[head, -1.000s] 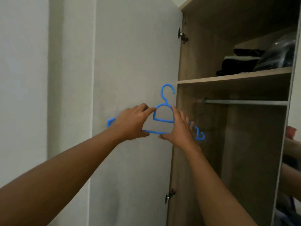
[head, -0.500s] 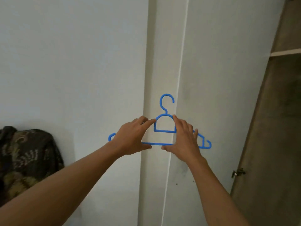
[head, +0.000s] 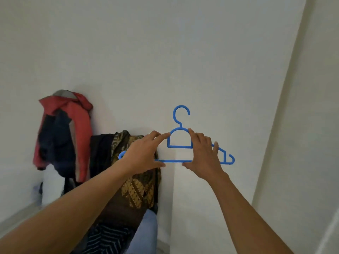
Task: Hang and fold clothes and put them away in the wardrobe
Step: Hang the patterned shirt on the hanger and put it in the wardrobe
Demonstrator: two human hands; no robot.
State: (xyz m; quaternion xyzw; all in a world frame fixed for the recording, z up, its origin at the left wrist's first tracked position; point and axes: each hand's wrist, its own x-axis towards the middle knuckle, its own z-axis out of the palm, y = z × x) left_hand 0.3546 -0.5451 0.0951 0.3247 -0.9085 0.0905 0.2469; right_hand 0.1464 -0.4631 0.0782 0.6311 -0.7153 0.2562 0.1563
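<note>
Item under handling: one blue plastic hanger [head: 179, 147], held up in the air in front of a pale wall [head: 165, 52], at centre right of the head view. It is upright, hook at the top with the hook's opening to the right, and its bottom bar is close to level. It hangs from nothing; the two hands alone carry it.

The left hand [head: 145, 153] grips the hanger's left half. Its forefinger lies on the curved top of the inner loop and its thumb presses up under the bottom bar, so the frame is pinched between them. The left tip of the hanger shows just past the wrist.

The right hand [head: 203, 156] grips the right half the same way: forefinger on the loop's right curve, thumb beneath the bottom bar, other fingers spread along the sloping shoulder. The right tip juts out clear beyond it. Both forearms are bare and stretched forward.

Surroundings: to the left, against the wall, hangs a red jacket [head: 80, 129] with dark panels, slightly blurred. Beside it, behind the left forearm, hang a black garment [head: 100, 154] and a brown patterned cloth [head: 137, 189]. Below these lie a dark striped fabric [head: 110, 237] and a light blue cloth [head: 146, 233]. A pale panel [head: 302, 125] runs up the right side.
</note>
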